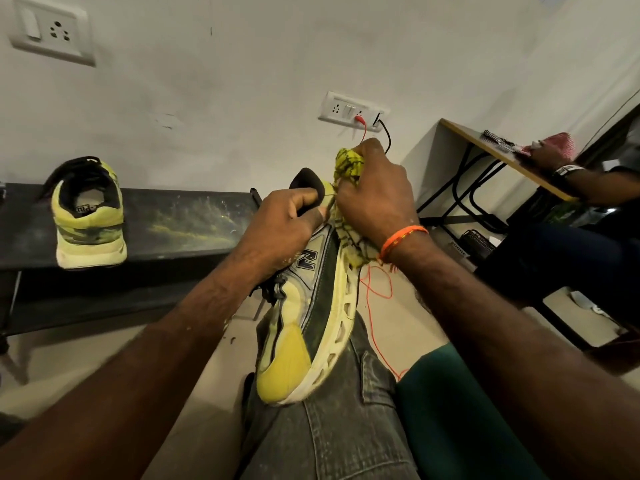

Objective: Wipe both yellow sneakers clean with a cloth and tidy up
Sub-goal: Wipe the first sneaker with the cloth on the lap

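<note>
Yellow sneaker (304, 306) lies toe-down on person's knee, heel up. L hand (280, 230) grips heel collar, fingers curled in. R hand (374, 195) bunches yellow cloth (348, 168) against heel/sole edge. 2nd sneaker (88, 216) near L end of black bench (194, 223). Shoe prob. light, upper soft, sole stiffer; collar = best hold. Cloth limp, wad it.

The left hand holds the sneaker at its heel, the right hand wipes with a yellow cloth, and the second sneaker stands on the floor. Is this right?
Not quite. In the head view the second sneaker stands on the dark bench, not the floor. The rest holds: left hand grips the sneaker heel, right hand holds the yellow cloth.
</note>
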